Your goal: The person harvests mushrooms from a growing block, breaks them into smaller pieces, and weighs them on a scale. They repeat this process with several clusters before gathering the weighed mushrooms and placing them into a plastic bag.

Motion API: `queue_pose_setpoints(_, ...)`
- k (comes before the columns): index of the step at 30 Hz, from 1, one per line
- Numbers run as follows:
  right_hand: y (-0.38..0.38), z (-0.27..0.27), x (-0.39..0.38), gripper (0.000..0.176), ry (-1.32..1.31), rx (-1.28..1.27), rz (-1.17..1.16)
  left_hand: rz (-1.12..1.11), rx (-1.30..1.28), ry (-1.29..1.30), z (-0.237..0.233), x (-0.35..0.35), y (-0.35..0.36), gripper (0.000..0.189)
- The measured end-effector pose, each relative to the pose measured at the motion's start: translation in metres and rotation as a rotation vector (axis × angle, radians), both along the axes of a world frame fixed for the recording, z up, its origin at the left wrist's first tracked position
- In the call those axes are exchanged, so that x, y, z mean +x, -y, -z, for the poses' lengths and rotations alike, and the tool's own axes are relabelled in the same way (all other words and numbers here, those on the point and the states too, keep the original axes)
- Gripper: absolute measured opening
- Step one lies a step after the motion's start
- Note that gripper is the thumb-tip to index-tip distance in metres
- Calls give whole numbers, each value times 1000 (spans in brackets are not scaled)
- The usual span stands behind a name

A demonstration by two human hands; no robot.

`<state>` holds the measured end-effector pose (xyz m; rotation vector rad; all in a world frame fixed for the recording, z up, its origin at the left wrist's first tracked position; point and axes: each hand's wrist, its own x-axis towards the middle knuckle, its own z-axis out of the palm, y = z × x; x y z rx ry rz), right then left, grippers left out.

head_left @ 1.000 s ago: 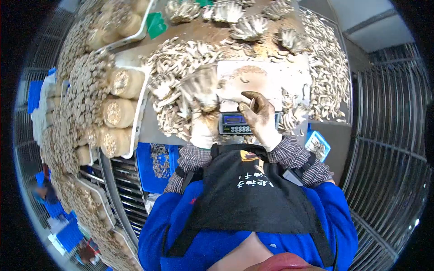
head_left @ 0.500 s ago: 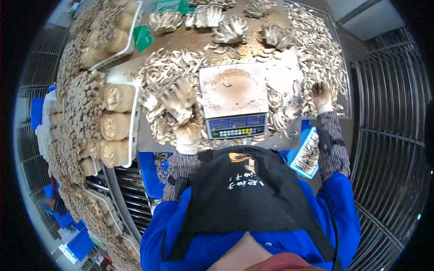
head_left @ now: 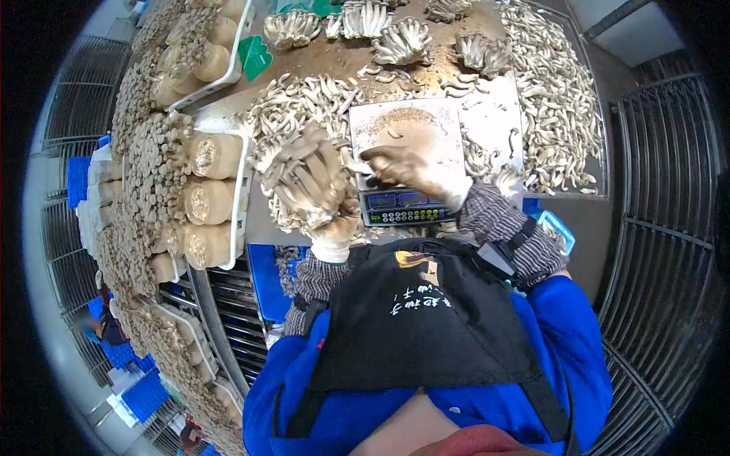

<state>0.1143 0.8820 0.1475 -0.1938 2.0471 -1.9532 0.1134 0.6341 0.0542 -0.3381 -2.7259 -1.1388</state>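
Observation:
My left hand [head_left: 339, 225], in a soiled light glove, is closed around the base of a mushroom cluster [head_left: 308, 176] with long pale stems and grey caps. Loose mushrooms [head_left: 323, 95] lie heaped behind and around the cluster. Above the front of a digital scale [head_left: 411, 216] is my right hand [head_left: 407, 169], gloved and somewhat blurred, its fingers stretched left toward the cluster. The fingers look apart from the thumb, and I see nothing held. One small mushroom piece [head_left: 394, 133] lies on the scale's dirty white pan [head_left: 441, 121].
A broad pile of single mushrooms [head_left: 559, 114] covers the table's right side. Several whole clusters [head_left: 401, 42] stand at the back. White crates [head_left: 245, 190] of mushroom-growing bottles stack at left. A blue-rimmed basket [head_left: 559, 230] sits below the table's right edge; metal racks [head_left: 669, 175] stand at right.
My right hand has swept left from the pile at right to above the scale. My left hand still holds the cluster, now tilted slightly. The whole view has shifted a little.

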Motion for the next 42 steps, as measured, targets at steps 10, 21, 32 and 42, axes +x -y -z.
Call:
queue_pose_setpoints(10,40,-30,7,40,128,-177,179,72,386,335,7,11,-7,64)
queue_pose_setpoints(21,53,-33,33,26,41,-296,535,151,2242,964,-40,0,-19,71)
queue_pose_setpoints(32,-124,141,66,18,817,-1315,1025,90,2182,946,-53,4,-19,49)
queue_pose_setpoints(42,-37,-19,42,61,195,-201,577,56,1987,1084,-32,7,-31,55)
